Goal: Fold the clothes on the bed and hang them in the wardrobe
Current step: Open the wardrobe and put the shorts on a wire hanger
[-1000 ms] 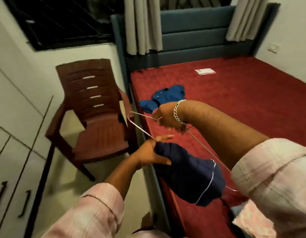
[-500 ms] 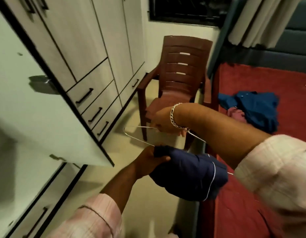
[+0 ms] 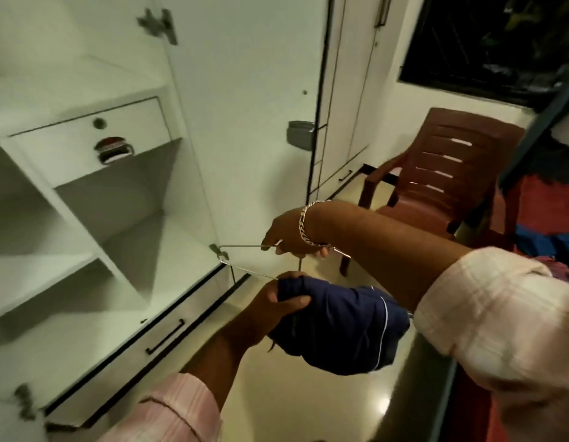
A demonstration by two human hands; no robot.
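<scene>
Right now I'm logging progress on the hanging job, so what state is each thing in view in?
wardrobe door: open, shelves showing
inner drawer: closed
wire hanger: held, not yet hung
navy garment: folded over the hanger
left hand: grips the garment
right hand: grips the hanger
chair: upright

Thin shiny metal wire hanger (image 3: 244, 247). Navy garment (image 3: 337, 327) soft matt cloth. Wardrobe (image 3: 244, 90) smooth white laminate; floor (image 3: 308, 406) glossy.
</scene>
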